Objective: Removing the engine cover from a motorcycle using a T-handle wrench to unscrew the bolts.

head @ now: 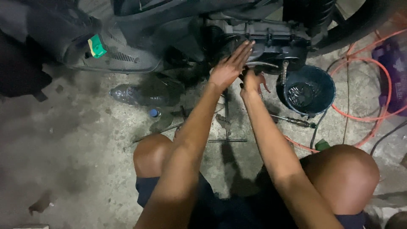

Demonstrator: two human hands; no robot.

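I crouch before a dark scooter engine case (271, 40). My left hand (231, 65) lies flat against the engine's side, fingers stretched out and together. Just to its right, my right hand (251, 81) is curled under the engine; it seems to grip a small red-handled tool (266, 86), though the shadow hides most of it. A curved metal part (263, 64) sticks out of the case just above the right hand.
A blue bucket (328, 82) with dark liquid stands right of my hands. A T-handle wrench (227, 127) and a screwdriver (296, 121) lie on the concrete floor. An orange hose (373, 123) loops at right. A clear plastic bottle (131, 94) lies at left.
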